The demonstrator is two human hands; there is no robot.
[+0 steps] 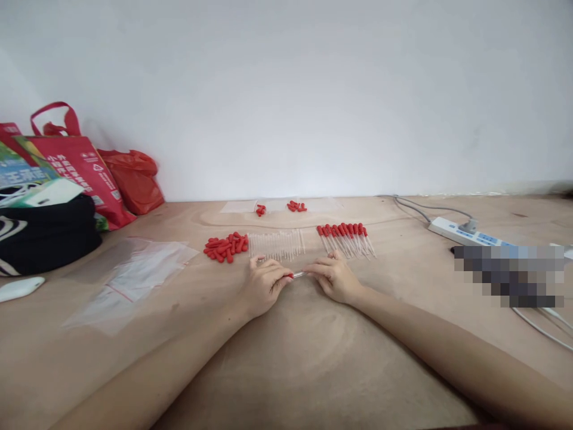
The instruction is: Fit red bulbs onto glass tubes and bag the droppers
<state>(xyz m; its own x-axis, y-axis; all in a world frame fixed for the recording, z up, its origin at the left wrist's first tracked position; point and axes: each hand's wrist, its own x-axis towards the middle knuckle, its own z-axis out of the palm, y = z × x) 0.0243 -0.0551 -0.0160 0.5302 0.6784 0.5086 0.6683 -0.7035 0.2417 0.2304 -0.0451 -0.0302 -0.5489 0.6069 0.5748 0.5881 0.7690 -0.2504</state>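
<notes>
Tube [298, 274], slim, clear and glassy, is held nine-to-three o'clock, red rubbery bulb [291, 276] pinched by left hand [264, 285], opposite end by right hand [335, 278].

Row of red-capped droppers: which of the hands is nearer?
Right: the right hand is just in front of the row of red-capped droppers, while the left hand is farther away, to their left.

clear tube [298, 275], red bulb [290, 276] at end
</notes>
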